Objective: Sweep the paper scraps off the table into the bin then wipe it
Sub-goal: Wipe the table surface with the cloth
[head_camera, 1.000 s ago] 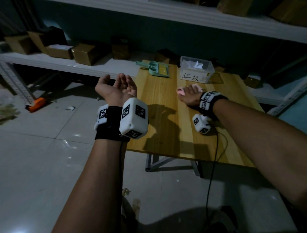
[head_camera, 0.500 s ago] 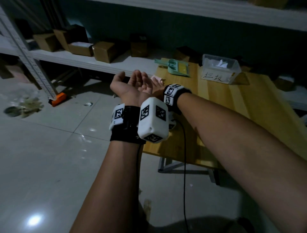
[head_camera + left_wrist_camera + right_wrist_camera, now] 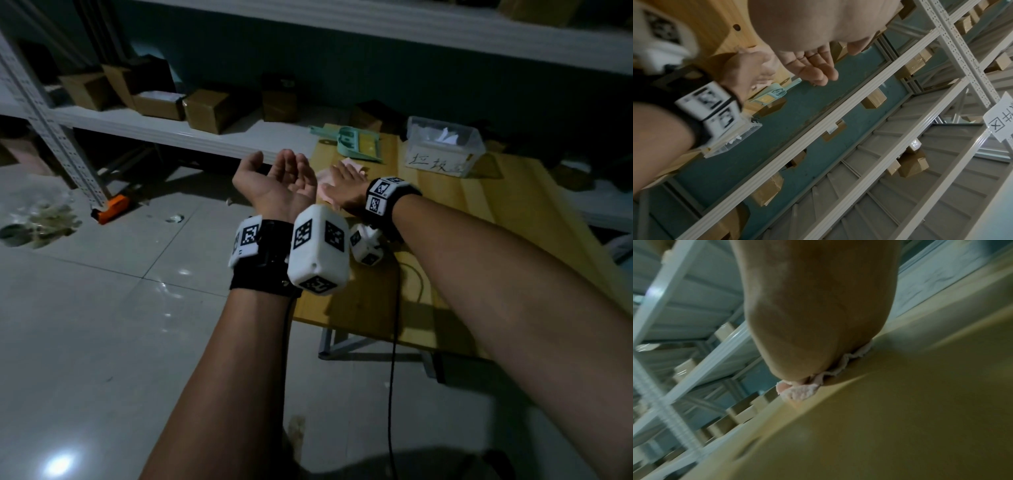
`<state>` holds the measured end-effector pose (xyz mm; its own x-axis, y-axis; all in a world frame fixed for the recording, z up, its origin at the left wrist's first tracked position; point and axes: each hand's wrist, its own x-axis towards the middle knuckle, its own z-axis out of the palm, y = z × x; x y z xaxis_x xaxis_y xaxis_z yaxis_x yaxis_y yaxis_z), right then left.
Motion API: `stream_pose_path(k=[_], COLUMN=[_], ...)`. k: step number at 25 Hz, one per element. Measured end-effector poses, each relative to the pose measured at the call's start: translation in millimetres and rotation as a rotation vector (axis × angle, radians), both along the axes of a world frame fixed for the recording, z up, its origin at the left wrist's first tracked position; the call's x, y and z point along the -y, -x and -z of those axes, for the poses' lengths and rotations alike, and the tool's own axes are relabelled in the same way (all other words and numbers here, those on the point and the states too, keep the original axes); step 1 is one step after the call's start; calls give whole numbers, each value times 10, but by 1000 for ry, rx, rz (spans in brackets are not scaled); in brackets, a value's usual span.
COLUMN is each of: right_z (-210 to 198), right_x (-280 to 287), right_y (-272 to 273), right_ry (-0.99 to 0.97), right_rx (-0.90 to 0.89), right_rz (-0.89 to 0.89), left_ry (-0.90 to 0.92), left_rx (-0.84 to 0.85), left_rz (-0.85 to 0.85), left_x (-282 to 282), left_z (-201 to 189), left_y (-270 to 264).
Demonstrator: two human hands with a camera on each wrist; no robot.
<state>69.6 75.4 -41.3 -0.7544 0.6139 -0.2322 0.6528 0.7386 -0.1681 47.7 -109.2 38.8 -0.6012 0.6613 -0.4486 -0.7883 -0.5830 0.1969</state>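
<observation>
My left hand [image 3: 286,176] is held palm up with fingers relaxed, just off the left edge of the wooden table [image 3: 479,219]; it holds nothing. My right hand [image 3: 344,183] lies flat on a pink cloth [image 3: 356,167] at that same edge, close beside the left palm. In the right wrist view the palm [image 3: 813,313] presses the crumpled cloth [image 3: 799,391] against the tabletop [image 3: 900,418]. The clear plastic bin [image 3: 443,145] at the table's far side holds white paper scraps. No loose scraps show on the tabletop.
A green dustpan with brush [image 3: 349,142] lies at the table's far left corner. White shelving [image 3: 171,132] with cardboard boxes runs behind and left of the table. An orange tool [image 3: 111,209] lies on the tiled floor. A black cable [image 3: 394,342] hangs off the front edge.
My right hand has slid the pink cloth from the table's middle to its left edge, beside the left hand. The left hand has stayed palm up.
</observation>
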Motion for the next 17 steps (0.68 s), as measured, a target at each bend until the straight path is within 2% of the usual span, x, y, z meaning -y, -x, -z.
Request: stream_pose_path(k=[5,17], right_z=[-16,-29], right_x=[-264,-937], right_y=[-533,-2217], right_ry=[-38,-13], right_rx=[75,67], right_rz=[129,385], left_ry=[4,42], left_rx=[3,-8], left_rz=[-6,-3], left_x=[-57,-33], left_z=[9,27], left_y=[-100,-183])
